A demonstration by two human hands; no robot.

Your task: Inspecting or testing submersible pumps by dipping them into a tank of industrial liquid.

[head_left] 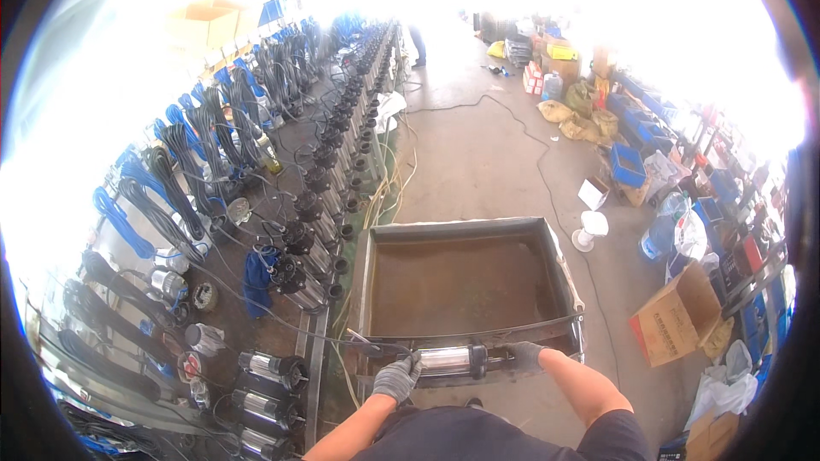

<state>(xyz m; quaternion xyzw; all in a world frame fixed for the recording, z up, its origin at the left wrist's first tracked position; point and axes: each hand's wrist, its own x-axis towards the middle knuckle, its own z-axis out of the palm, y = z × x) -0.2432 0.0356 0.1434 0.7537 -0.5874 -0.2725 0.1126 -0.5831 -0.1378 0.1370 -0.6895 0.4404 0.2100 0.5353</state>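
Observation:
A silver cylindrical pump motor [451, 361] with black ends lies level across the near edge of a tank [465, 226] of brown water. My left hand [396, 379], in a grey glove, is closed on the motor's left end, where a dark cable [342, 340] runs off to the left. At the other end, by the thin piece sticking out of the black end, is my gloved right hand [524, 357]. Its fingers are curled, and what they grip is too small to make out. A thin, pale stick-like thing [359, 335] lies just beyond my left hand.
Left of the tank, a long bench holds rows of similar pump motors [301, 284] and coiled black and blue cables [175, 192]. On the right stand a white stool [589, 229], an open cardboard box [676, 314] and blue bins [628, 166]. A cable [547, 154] crosses the floor.

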